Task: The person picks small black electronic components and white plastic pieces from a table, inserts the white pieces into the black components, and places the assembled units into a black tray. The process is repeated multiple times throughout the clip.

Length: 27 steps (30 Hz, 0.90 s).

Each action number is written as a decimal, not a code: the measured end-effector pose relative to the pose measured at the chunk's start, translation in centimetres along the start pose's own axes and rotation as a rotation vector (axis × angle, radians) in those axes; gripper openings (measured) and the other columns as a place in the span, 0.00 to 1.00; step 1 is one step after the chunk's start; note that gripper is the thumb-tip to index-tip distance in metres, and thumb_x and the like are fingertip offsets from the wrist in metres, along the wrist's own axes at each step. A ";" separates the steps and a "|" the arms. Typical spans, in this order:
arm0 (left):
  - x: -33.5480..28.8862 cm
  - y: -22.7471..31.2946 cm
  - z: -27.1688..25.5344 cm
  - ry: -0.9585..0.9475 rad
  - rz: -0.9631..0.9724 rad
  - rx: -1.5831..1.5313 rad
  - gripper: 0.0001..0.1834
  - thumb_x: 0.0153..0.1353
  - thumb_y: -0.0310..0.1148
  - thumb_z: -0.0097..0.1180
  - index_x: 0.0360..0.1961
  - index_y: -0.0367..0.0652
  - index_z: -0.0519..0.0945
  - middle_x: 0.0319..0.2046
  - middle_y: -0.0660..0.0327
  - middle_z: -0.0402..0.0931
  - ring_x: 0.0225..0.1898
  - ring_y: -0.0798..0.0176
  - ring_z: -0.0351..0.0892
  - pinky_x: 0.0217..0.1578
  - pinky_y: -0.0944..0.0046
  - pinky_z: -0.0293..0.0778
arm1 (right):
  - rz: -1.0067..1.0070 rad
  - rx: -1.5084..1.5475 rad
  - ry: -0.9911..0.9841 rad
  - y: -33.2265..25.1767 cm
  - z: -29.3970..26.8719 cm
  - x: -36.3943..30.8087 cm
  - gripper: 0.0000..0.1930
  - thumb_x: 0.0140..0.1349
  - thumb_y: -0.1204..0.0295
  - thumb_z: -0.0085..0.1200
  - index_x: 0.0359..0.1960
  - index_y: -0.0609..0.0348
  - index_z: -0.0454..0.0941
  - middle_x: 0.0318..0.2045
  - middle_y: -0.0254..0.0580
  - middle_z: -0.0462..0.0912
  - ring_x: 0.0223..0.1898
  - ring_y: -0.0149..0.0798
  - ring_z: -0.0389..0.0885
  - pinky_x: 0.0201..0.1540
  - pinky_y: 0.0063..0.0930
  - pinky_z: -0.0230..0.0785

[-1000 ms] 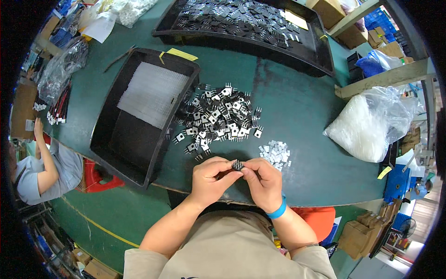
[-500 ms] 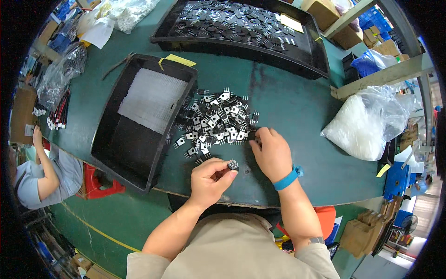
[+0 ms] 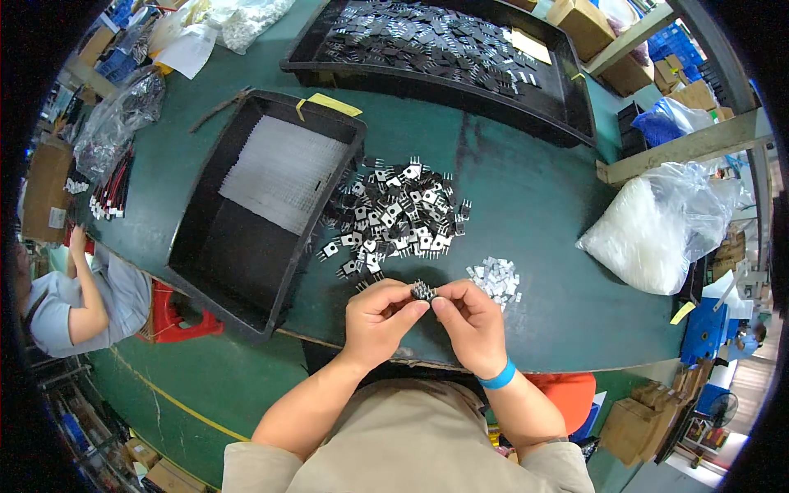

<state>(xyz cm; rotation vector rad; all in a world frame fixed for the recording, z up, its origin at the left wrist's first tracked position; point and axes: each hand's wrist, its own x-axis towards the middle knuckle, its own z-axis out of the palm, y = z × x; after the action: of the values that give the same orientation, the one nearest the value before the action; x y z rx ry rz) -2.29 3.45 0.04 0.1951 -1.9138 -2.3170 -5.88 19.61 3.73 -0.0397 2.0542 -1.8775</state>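
Near the table's front edge, my left hand pinches a small stack of black three-legged transistors, legs pointing up. My right hand, with a blue wristband, meets it from the right; its thumb and forefinger are closed on a transistor at the stack's right end, mostly hidden by the fingertips. Beyond my hands lies a loose pile of transistors, some showing silvery backs with a hole, others black faces. A small heap of white pieces lies just beyond my right hand.
Left of the pile stands a black tray partly lined with a pale ribbed sheet. A larger black tray at the back holds many transistors. A clear bag of white material sits at right. Another person sits far left.
My right hand has moved from the pile's right edge toward me and left, joining my left hand at the stack. The white heap it covered now shows. The view has shifted slightly.
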 end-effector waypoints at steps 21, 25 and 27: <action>-0.4 -0.2 0.0 -0.009 0.105 0.037 0.13 0.58 0.20 0.69 0.44 0.32 0.85 0.36 0.62 0.80 0.32 0.75 0.77 0.31 0.75 0.73 | -0.419 -0.614 0.142 -1.9 -0.3 2.9 0.10 0.60 0.78 0.63 0.44 0.62 0.82 0.35 0.49 0.82 0.36 0.52 0.82 0.39 0.38 0.74; -0.4 -0.4 0.1 -0.003 0.079 -0.024 0.12 0.58 0.19 0.68 0.44 0.32 0.84 0.36 0.62 0.79 0.32 0.76 0.76 0.31 0.75 0.73 | -0.378 -0.818 0.167 -1.5 0.6 5.6 0.15 0.60 0.72 0.64 0.48 0.59 0.79 0.36 0.51 0.80 0.38 0.58 0.81 0.39 0.46 0.74; -0.3 -0.2 0.2 -0.006 0.044 -0.023 0.11 0.58 0.18 0.67 0.42 0.33 0.84 0.37 0.62 0.80 0.34 0.75 0.77 0.32 0.74 0.72 | -0.359 -0.921 0.147 -1.0 0.7 6.4 0.15 0.61 0.67 0.64 0.47 0.59 0.79 0.36 0.52 0.80 0.38 0.58 0.81 0.38 0.48 0.75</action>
<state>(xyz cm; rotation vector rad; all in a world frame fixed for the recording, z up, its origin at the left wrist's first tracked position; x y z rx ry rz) -2.00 3.75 -0.09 0.1427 -1.8733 -2.3131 -11.92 17.13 3.17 -0.5373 2.9843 -0.9321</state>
